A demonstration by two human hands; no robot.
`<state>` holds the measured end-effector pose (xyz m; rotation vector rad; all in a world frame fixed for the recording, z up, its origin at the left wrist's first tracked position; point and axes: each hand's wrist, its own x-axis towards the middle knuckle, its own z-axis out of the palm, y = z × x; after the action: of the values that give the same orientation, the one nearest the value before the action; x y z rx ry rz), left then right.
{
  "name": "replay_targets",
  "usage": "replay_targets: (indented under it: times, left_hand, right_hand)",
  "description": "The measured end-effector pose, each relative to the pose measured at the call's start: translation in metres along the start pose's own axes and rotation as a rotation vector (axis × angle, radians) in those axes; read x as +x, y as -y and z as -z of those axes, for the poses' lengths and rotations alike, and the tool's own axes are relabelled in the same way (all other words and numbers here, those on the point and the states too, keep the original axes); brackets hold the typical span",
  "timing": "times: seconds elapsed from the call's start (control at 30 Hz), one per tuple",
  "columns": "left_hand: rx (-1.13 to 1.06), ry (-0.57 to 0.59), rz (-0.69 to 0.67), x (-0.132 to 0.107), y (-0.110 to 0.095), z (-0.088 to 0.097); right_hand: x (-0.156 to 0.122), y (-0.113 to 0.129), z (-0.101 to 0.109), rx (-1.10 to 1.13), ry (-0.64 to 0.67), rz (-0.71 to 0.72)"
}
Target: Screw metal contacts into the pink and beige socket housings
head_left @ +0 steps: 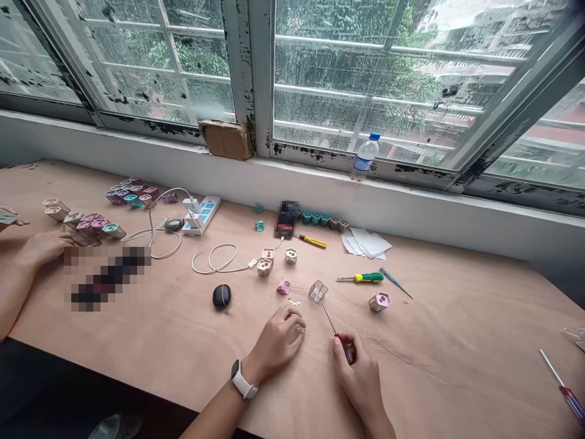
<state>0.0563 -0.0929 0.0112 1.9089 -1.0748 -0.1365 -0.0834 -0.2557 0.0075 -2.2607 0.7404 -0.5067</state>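
My right hand (pixel 361 372) grips a screwdriver (pixel 337 336) by its red and purple handle. The thin shaft points up and left, its tip close to a clear box (pixel 318 291) with white parts inside; whether they touch I cannot tell. With fingers curled, my left hand (pixel 281 338) rests on the table and pinches a small clear piece (pixel 300 328), too small to make out well. Just beyond it lie a white cross-shaped bit (pixel 294 302) and a pink cap (pixel 284 285). A pink-topped box (pixel 379 301) stands to the right.
A green-yellow screwdriver (pixel 365 277), a blue pen-like tool (pixel 395 283) and a yellow cutter (pixel 313 241) lie behind. A black case (pixel 222 296) is left of my hands. Cables run to a power strip (pixel 203 214). Another person's hands (pixel 43 250) are at far left.
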Motion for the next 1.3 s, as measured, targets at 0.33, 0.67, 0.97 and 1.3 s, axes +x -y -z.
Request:
replay_targets:
  times: [0.33, 0.67, 0.97, 1.3]
  left_hand:
    - [-0.005, 0.014, 0.017, 0.001, -0.004, 0.004]
    - [-0.012, 0.067, 0.012, 0.0, -0.003, 0.007]
    - [0.03, 0.093, 0.011, -0.001, -0.005, 0.008]
    - [0.028, -0.038, 0.116, 0.001, 0.007, 0.013]
  right_hand:
    - [0.002, 0.0, 0.0, 0.02, -0.002, 0.015]
    - [-0.001, 0.003, 0.002, 0.12, 0.0, -0.035]
    - [0.001, 0.005, 0.003, 0.185, 0.055, -0.041]
    - [0.045, 0.015, -0.005, 0.319, 0.204, 0.093]
